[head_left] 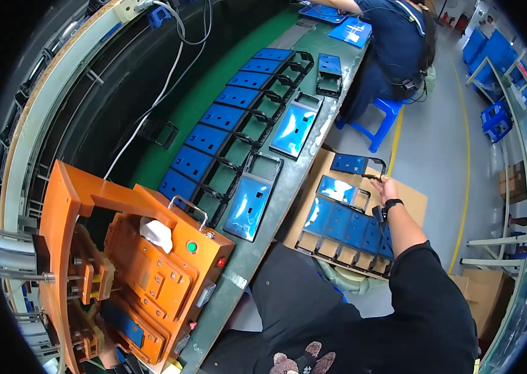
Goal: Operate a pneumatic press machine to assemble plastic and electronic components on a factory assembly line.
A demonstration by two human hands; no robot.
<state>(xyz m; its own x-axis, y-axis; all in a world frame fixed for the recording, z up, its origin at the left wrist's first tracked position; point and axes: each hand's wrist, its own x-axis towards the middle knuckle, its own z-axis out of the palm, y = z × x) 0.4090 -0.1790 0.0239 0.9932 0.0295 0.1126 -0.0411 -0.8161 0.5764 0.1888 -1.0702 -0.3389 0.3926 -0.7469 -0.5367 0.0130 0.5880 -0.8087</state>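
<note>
My right hand (386,187) grips the open end of a black frame with a blue film-covered panel (348,163), over a cardboard sheet (410,209) to my right. Several similar frames (354,225) lie in a row on that cardboard. My left hand (109,356) reaches low into an orange press (170,234) with a green button, beside a blue panel (123,323) on its lower bed. The press parts hide most of its fingers. A crumpled white cloth or tissue (156,234) sits on the press.
On the green workbench (238,280) stands a long row of blue-panelled frames (218,116), with looser ones (249,206) beside it. Ahead, a co-worker in dark clothes (394,50) sits on a blue stool (382,121). Shelving (506,243) and a cardboard box (484,293) stand at right.
</note>
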